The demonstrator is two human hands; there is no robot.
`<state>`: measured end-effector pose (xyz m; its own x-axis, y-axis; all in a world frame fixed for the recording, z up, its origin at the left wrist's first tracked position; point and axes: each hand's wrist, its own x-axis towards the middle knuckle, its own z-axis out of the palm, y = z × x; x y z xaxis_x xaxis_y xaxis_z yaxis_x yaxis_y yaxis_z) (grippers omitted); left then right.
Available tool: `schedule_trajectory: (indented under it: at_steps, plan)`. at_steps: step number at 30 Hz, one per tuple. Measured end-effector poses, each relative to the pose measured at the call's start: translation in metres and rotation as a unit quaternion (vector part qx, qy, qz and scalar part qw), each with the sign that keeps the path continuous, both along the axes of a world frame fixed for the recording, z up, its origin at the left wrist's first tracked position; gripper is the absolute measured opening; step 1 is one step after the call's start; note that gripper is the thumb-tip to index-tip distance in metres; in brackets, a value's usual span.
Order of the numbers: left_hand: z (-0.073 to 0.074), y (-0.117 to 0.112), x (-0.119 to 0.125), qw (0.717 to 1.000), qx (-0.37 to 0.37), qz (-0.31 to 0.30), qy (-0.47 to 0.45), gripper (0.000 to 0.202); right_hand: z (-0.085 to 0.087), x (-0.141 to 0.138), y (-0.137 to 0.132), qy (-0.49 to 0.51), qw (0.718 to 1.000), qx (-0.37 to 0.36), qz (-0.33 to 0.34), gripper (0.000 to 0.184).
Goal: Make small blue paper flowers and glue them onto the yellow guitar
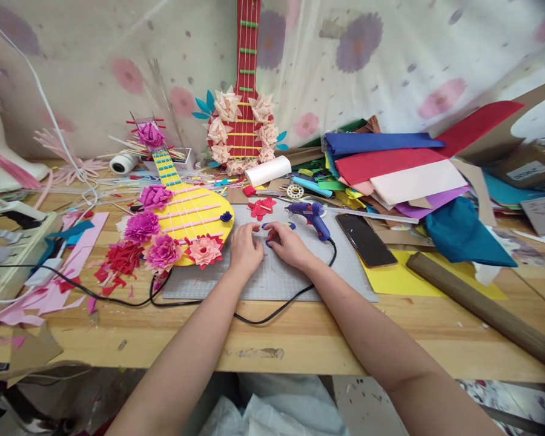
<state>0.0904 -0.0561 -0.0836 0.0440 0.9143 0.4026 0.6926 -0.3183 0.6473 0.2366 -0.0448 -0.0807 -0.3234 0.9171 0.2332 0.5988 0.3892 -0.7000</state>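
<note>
My left hand (246,247) rests on the grey cutting mat (345,275), fingers bent forward and thumb apart, with nothing visible in it. Close beside it, my right hand (290,245) is curled, its fingertips on a small dark blue paper piece (267,243). Its exact grip is partly hidden. Red paper petals (261,208) lie just beyond my fingers. A purple glue gun (309,217) lies right of my right hand. To the left, a yellow paper-covered lute shape (195,215) carries pink strips, white strings and paper flowers (142,227).
A red instrument model (241,121) leans against the curtain. A black phone (367,240), stacked coloured paper (390,160) and a brown tube (481,309) lie right. The glue gun's black cord (258,321) loops around my forearms. A power strip (20,260) stands left.
</note>
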Motion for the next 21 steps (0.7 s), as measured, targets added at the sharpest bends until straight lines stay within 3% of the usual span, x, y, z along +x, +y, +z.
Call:
schedule_trajectory:
  at_steps: [5,10,21]
  plan:
    - [0.000,-0.001,0.000,0.999,-0.012,-0.023,-0.030,0.038,-0.004,-0.002,0.003,0.102,0.994,-0.023,-0.027,0.035]
    - [0.000,-0.004,0.007,0.996,-0.028,-0.044,-0.069,0.039,-0.009,-0.004,0.010,0.273,0.956,-0.090,-0.052,0.032]
    - [-0.003,0.000,0.008,0.978,-0.095,-0.038,-0.180,0.037,-0.011,-0.002,0.012,0.382,0.909,-0.149,-0.078,0.040]
